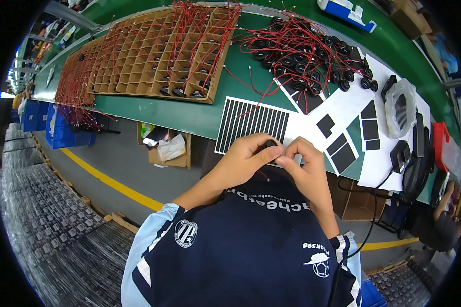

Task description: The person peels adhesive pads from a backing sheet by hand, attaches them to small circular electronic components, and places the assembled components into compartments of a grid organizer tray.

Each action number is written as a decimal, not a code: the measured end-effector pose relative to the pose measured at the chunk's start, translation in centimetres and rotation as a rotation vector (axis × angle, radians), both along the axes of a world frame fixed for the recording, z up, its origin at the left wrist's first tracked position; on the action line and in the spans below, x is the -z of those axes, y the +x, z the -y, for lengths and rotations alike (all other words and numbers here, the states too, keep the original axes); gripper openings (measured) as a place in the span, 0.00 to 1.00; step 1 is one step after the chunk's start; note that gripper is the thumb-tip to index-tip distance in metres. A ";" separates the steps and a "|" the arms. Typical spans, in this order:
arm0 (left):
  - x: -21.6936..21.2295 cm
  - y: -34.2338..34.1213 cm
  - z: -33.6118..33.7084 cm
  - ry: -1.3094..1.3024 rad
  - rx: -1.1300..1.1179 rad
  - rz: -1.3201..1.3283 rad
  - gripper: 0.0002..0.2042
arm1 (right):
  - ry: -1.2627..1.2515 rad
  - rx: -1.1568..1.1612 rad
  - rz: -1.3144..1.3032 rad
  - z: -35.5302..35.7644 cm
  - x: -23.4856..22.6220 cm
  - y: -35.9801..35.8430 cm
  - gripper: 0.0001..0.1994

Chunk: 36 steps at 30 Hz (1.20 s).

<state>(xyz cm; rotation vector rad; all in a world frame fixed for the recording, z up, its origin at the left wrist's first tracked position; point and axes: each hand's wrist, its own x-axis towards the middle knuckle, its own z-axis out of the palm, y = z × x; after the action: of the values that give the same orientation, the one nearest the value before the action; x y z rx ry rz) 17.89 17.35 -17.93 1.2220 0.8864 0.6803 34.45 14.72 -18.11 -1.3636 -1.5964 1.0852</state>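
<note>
My left hand (pixel 250 157) is closed, pinching a small black speaker (pixel 271 144) between thumb and fingers close to my chest. A short bit of red wire (pixel 264 175) hangs below it. Right beside it, my right hand (pixel 305 161) has its thumb and fingertips pressed together; whatever they hold is hidden. Under and behind both hands lies a white sheet with black strips (pixel 253 123). Beyond it, a tangled pile of round black speakers with red wires (pixel 302 59) covers the back of the green table (pixel 153 113).
A divided cardboard tray (pixel 214 77) with wired speakers stands at the back left. To the right are white sheets with black pads (pixel 343 153), a roll in clear plastic (pixel 400 110), a black cable (pixel 376 197) and a red bin (pixel 439 146). An open carton (pixel 182 159) sits below the table edge.
</note>
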 end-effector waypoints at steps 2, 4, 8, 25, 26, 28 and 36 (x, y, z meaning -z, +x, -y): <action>0.0 -0.1 0.1 -0.036 0.025 0.053 0.12 | 0.052 -0.005 0.056 -0.1 0.3 0.2 0.15; 0.0 -0.2 0.1 -0.071 0.053 0.103 0.11 | 0.032 0.018 -0.013 0.1 0.2 0.1 0.13; 0.4 0.1 0.2 -0.176 -0.043 0.293 0.12 | -0.074 0.033 -0.211 0.0 0.0 0.0 0.11; 1.2 0.3 0.3 -0.182 -0.252 0.294 0.11 | -0.054 -0.001 -0.308 0.4 -1.0 -0.9 0.06; 1.3 0.4 0.2 -0.162 -0.267 0.266 0.11 | -0.054 -0.001 -0.307 0.4 -1.0 -0.9 0.06; 1.4 0.1 0.2 -0.205 -0.251 0.311 0.11 | -0.055 0.018 -0.264 0.1 -1.0 -0.8 0.06; 1.0 0.1 0.7 -0.380 -0.110 0.568 0.10 | -0.028 -0.006 -0.263 0.1 -0.7 -0.5 0.07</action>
<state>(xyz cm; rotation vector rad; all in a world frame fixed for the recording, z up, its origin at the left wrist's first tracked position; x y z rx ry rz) 18.04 16.70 -18.97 0.5938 0.5691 0.8458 33.97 14.64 -17.40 -1.1792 -1.3986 1.2398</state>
